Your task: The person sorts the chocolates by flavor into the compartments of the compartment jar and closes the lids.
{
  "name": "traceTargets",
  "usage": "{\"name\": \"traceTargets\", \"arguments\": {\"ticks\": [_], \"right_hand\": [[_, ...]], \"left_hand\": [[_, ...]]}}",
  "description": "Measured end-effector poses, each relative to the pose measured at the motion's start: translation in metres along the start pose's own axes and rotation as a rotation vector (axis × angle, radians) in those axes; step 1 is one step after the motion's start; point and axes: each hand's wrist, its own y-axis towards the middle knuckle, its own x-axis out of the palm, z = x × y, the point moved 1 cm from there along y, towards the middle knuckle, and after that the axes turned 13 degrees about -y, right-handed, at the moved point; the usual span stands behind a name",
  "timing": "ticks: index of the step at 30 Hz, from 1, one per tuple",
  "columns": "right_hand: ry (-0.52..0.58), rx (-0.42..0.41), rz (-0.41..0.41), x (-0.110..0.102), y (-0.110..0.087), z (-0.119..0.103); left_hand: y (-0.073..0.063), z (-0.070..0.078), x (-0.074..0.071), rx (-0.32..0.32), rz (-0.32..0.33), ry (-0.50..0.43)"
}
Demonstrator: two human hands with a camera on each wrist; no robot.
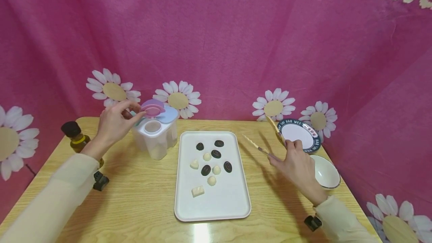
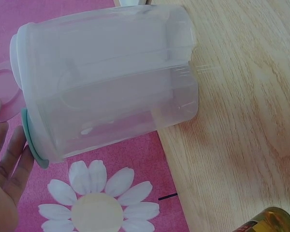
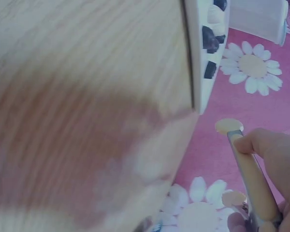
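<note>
My left hand [image 1: 114, 123] pinches the edge of a raised pink-purple flip lid [image 1: 152, 108] on a translucent storage container [image 1: 156, 143]. Below that lid shows a round opening; a blue lid [image 1: 168, 114] and a green lid [image 2: 31, 140] lie beside it. My right hand [image 1: 298, 166] grips a pair of tongs [image 1: 260, 149], whose two arms are spread and hold nothing, above the table right of the tray. On the white tray [image 1: 226, 205] lie several dark chocolates [image 1: 216, 154] and several white chocolates [image 1: 211, 180], apart from both hands.
A dark-capped bottle [image 1: 79, 141] stands at the left, beside my left forearm. At the right, a blue-rimmed plate [image 1: 298, 138] and a white bowl [image 1: 325, 173] sit near the table edge. Behind the table [image 1: 141, 205] hangs a pink flowered cloth [image 1: 216, 48].
</note>
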Motion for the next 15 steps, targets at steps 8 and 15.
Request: {"name": "traceTargets", "arguments": {"ticks": [8,15], "right_hand": [[-0.013,-0.049,0.028,-0.018,-0.001,-0.001],[0.017,-0.136,0.084,-0.032,-0.007,-0.001]], "left_hand": [[0.0,0.0,0.0,-0.004,-0.007,0.003],[0.0,-0.001,0.0,-0.003,-0.005,0.005]]}}
